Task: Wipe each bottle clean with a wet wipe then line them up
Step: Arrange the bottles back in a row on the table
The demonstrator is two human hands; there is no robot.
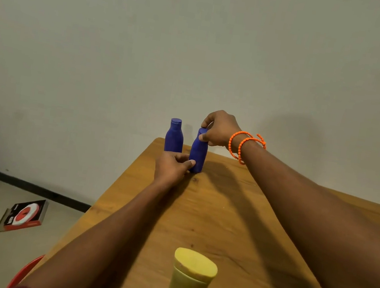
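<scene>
Dim, warm indoor light, slightly grainy. Light comes from the left and behind the camera, throwing soft shadows of both arms rightward across the wooden table (235,214) and a faint, blurred shadow onto the pale wall (198,46). No glare. The 2 nearest containers at the bottom edge look soft and out of focus. Wide-angle distortion tilts the table edges.

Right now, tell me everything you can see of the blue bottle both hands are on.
The held blue bottle is matte deep blue, likely plastic, with a rounded shoulder and narrower cap. It stands upright at the far end of the wooden table, beside a matching second blue bottle. The right hand grips its cap; the left hand steadies its base. No wipe is visible.
</scene>
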